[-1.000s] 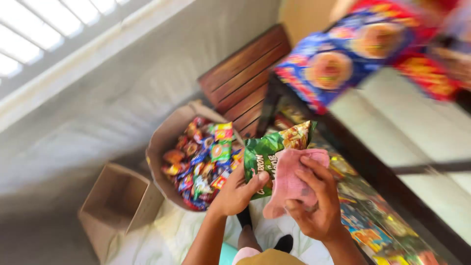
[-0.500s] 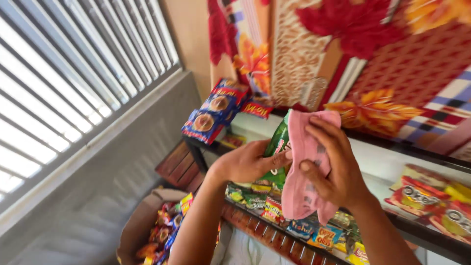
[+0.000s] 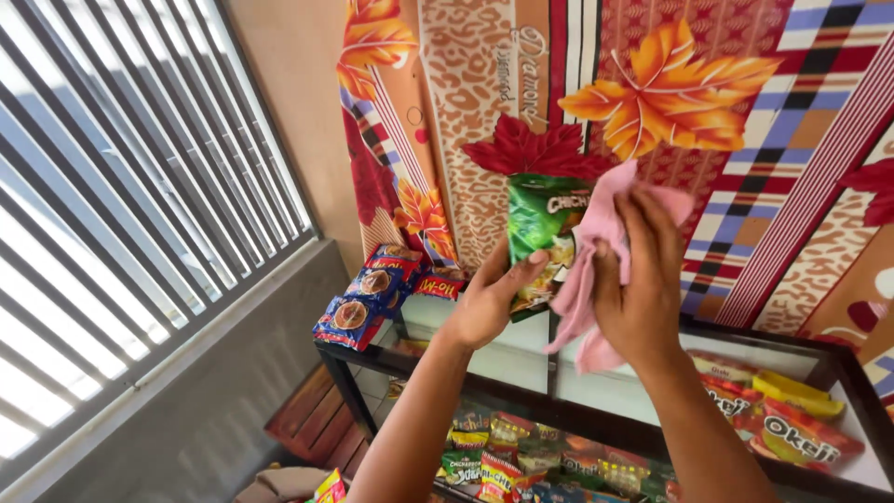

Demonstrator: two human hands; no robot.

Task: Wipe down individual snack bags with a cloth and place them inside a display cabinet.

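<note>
The left hand (image 3: 489,303) holds a glossy green snack bag (image 3: 542,237) upright in front of the patterned wall hanging (image 3: 764,140), its grip closed on the bag's lower left edge with the thumb laid across the crinkled foil. The right hand (image 3: 638,289) presses a soft pink cloth (image 3: 596,270) against the bag's right side, fingers spread flat over the fabric and its grip closed on the cloth, which bunches above the fingers and hangs in limp folds below the palm. Both are raised well above a glass-topped counter (image 3: 521,359) with a dark metal frame. On the counter's far left corner lie blue, shiny biscuit packs (image 3: 358,298) with round pictures, and at its right end rest red and yellow snack packets (image 3: 782,419). Under the glass, a lower shelf carries more bright foil packets (image 3: 521,452) set in a row. To the left, slatted window bars (image 3: 121,186) let in strong light.
</note>
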